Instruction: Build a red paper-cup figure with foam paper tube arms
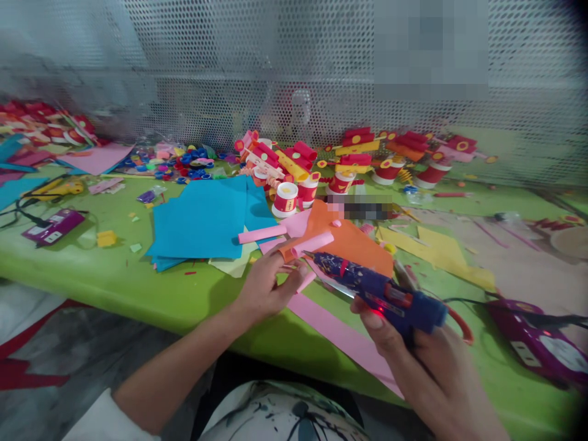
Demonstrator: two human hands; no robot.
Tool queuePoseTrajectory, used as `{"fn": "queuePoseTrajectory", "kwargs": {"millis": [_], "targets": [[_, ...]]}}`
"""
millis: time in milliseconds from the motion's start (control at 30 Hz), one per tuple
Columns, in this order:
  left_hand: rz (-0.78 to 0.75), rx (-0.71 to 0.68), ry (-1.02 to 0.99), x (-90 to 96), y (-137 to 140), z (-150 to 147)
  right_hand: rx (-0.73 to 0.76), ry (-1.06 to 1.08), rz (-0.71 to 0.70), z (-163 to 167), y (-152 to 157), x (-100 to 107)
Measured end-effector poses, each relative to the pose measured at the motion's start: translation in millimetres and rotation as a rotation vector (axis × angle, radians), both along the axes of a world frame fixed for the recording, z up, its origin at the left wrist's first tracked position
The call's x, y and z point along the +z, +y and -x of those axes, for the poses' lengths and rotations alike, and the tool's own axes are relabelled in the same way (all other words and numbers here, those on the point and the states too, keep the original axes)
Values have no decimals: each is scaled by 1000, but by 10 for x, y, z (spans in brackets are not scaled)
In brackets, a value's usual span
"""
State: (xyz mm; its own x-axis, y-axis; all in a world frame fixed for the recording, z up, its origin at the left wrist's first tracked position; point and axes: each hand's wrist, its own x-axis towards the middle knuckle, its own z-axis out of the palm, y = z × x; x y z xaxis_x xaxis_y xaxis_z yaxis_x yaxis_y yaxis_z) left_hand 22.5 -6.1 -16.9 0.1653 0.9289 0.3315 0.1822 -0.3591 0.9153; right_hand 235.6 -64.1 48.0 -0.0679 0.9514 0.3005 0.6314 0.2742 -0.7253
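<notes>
My right hand (413,349) is wrapped round the handle of a dark blue hot glue gun (362,282) with a small red light glowing on its side. The gun's nozzle points left and meets a rolled pink paper tube (313,244), or nearly so. Pinched at that tube's near end is my left hand (269,285); its fingertips are partly hidden. A smaller pink paper piece (305,282) shows by the left thumb. Just beyond lies another pink paper roll (261,234). Orange sheet (362,239) spreads under the work, and a long pink strip (344,337) runs toward the table edge.
Blue sheets (202,217) lie to the left, yellow paper (441,251) to the right. Red and white paper-cup figures (342,180) stand along the perforated metal partition (206,79). Purple power strips sit at left (55,226) and right (533,343), with cables.
</notes>
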Motion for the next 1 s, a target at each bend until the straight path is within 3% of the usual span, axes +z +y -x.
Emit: {"fn": "queuePoseTrajectory", "kwargs": {"millis": [267,1000], "targets": [[-22,61,31,-18,7,-5,-15,-52,-37,-117,-1,-19],[-52,13,43,23,-17,-11,-1,-54,-27,-145,-13,-111]]}}
